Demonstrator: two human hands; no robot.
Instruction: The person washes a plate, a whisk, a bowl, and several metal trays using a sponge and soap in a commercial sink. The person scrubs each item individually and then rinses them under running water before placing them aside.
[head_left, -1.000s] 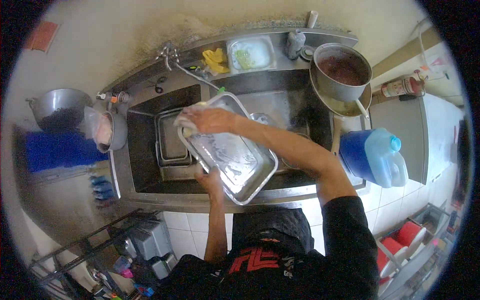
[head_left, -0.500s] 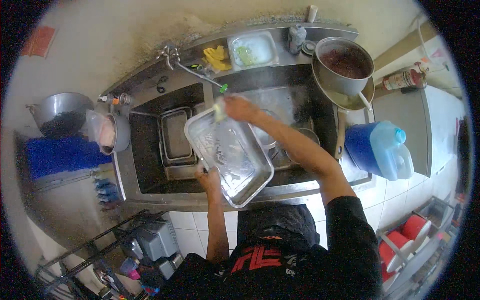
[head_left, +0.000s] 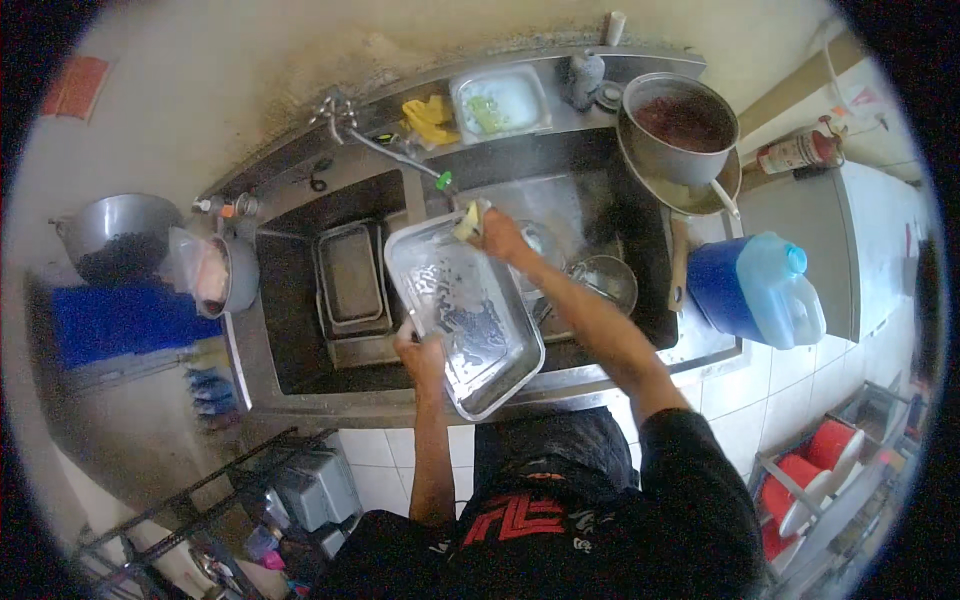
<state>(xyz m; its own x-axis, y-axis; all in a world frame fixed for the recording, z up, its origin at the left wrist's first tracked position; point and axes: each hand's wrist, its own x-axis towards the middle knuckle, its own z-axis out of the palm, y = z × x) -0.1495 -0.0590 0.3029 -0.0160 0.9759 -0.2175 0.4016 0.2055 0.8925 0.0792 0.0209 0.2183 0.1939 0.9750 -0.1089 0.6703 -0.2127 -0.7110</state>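
A wet rectangular metal pan (head_left: pixel 462 318) is held tilted over the double sink, soapy streaks across its inside. My left hand (head_left: pixel 422 357) is closed around its left side, thumb over the rim. At the pan's far right corner, my right hand (head_left: pixel 502 243) pinches a yellowish sponge (head_left: pixel 469 220) against the rim. Just beyond that corner is the green-tipped spout of the faucet (head_left: pixel 398 156). Two stacked rectangular pans (head_left: pixel 354 275) sit in the left basin. Partly hidden behind my right forearm, a round metal pan (head_left: pixel 606 282) lies in the right basin.
On the back ledge lie yellow gloves (head_left: pixel 428 120) and a tray of suds (head_left: pixel 503 103). A large pot (head_left: pixel 685 130) stands at the right, near a blue jug (head_left: pixel 757 290). To the left are another pot (head_left: pixel 238 272) and a metal bowl (head_left: pixel 123 238).
My right hand and the sponge have shifted slightly right along the pan's far rim. The pan has turned a little, and the whole view has moved slightly.
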